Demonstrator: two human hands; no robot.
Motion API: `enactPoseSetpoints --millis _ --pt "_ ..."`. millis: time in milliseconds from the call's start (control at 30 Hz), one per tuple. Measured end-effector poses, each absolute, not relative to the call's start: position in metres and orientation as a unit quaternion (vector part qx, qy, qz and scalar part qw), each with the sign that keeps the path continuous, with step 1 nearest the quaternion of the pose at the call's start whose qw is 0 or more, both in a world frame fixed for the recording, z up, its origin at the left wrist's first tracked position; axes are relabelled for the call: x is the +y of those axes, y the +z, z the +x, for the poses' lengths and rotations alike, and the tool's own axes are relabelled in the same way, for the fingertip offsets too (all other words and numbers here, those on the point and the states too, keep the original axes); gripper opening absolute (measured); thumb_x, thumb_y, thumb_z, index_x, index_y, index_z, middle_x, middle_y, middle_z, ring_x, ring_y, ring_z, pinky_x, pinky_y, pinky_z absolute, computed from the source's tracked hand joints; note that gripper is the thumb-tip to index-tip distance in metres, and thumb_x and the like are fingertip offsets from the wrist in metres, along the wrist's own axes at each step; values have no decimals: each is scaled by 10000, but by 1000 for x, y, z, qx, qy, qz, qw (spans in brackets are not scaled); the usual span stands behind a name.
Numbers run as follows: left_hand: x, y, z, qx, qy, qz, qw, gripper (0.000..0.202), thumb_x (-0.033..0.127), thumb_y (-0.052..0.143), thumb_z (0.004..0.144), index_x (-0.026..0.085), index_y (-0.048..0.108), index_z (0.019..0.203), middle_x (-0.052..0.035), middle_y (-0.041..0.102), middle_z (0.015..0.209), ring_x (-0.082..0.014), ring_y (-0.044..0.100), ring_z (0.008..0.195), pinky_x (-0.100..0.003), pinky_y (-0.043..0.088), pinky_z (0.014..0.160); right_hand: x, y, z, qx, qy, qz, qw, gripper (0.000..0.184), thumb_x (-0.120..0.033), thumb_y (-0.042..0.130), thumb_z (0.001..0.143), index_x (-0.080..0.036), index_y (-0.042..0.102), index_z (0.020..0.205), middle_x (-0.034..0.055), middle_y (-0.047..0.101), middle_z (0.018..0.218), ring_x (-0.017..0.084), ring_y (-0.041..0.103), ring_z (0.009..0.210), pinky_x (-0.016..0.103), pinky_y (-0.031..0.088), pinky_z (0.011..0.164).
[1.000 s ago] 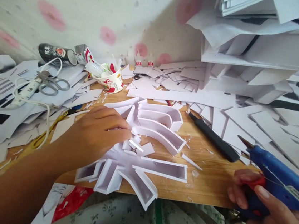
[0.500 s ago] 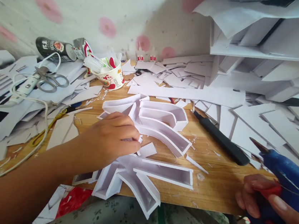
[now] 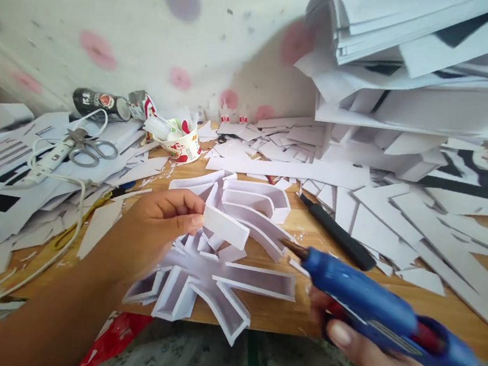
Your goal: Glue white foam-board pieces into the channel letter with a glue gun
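Between thumb and fingers, my left hand [image 3: 165, 215] pinches a small white foam-board strip [image 3: 226, 227], raised over the middle of a white hollow character shape [image 3: 255, 278]. That shape lies on the table, its channels walled by thin upright strips. On the right, my right hand [image 3: 354, 336] is wrapped round a blue hot glue gun [image 3: 363, 296]. The gun's nozzle points left, to the right of the strip and apart from it. Part of the shape's centre is hidden behind my left hand and the strip.
A black-handled cutter [image 3: 339, 232] lies right of the shape. Scissors [image 3: 91, 148] rest on a white power strip [image 3: 47, 163] at left. A paper cup [image 3: 184, 145] with plastic bits stands behind. White offcuts [image 3: 398, 224] and stacked sheets [image 3: 376, 28] fill the right side of the wooden table [image 3: 272, 321].
My left hand has come up from the shape with a white strip in its fingers. The glue gun has moved left, nearer the strip. The view has shifted slightly upward.
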State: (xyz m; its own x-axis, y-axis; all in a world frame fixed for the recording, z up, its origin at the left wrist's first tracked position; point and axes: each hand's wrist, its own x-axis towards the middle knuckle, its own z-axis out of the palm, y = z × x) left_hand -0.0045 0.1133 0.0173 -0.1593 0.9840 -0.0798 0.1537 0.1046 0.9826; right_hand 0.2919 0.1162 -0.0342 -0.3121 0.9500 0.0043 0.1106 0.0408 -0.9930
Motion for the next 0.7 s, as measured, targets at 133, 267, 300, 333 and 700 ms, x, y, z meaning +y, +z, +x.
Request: enactPoseSetpoints --millis 133,267,300,333,700 --pt "104 15 6 583 507 439 459 100 247 703 685 176 644 724 18 580 649 -97 502 602 -215 397 580 127 -20 278 -696 516 -353 354 135 -381 675 794 -254 673 749 44 668 767 205 634 668 291 547 567" --pt "94 19 5 637 439 551 312 79 269 669 770 192 658 781 11 640 746 -109 547 651 -224 407 598 119 -26 276 -704 494 -355 367 141 -381 655 824 -243 664 795 26 663 754 171 627 627 249 536 538" --pt "92 22 5 643 414 592 255 66 259 653 792 193 663 786 8 655 769 -117 570 682 -231 421 623 116 -29 277 -703 489 -359 371 136 -382 655 825 -246 662 816 21 666 751 168 630 619 244 536 532" --pt "91 24 6 638 394 632 197 62 241 638 810 191 669 790 5 666 786 -122 588 714 -236 435 654 114 -31 277 -704 479 -365 376 137 -385 652 827 -248 660 831 18 671 752 169 635 619 244 538 529" --pt "95 39 14 494 299 816 -43 160 105 556 876 170 702 869 -16 688 835 -137 614 811 -279 465 756 112 -12 268 -767 424 -333 348 141 -343 582 858 -230 620 782 21 663 746 184 646 645 262 548 560"
